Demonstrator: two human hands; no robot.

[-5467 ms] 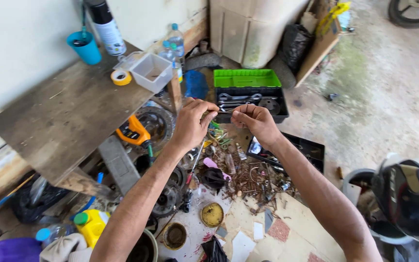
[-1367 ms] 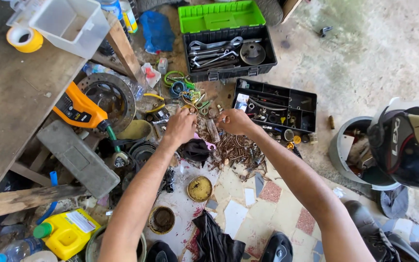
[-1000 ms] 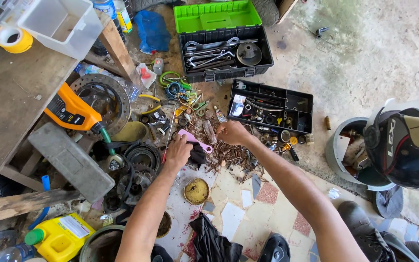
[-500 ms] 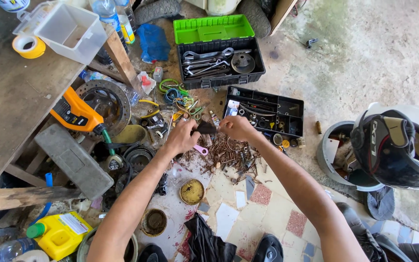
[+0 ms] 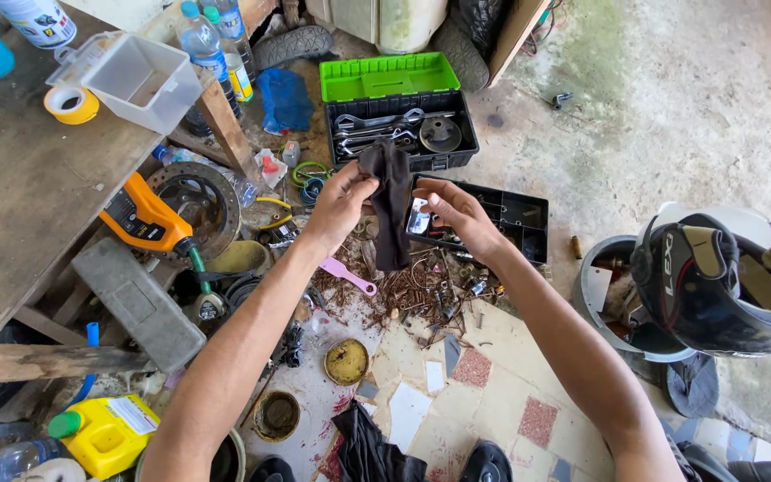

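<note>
Left hand (image 5: pixel 343 195) pinching top of limp black cloth strip (image 5: pixel 392 205), right hand (image 5: pixel 459 210) fingers curled, touching it, above rusty scrap-metal pile (image 5: pixel 412 290)

I was crouched in a rough home workshop, more a garage corner than a proper shop. A scarred wooden workbench (image 5: pixel 29 205) stood beside me, and an open black toolbox with a green lid (image 5: pixel 392 107) held wrenches on the bare concrete floor (image 5: pixel 671 116). Rusty screws and nails (image 5: pixel 412 290) lay heaped on patchy tiles, with a brake disc (image 5: pixel 194 201), an orange power tool (image 5: pixel 140 214) and a yellow oil jug (image 5: pixel 104 433) among the clutter. A motorcycle helmet (image 5: pixel 725 286) sat close by.
</note>
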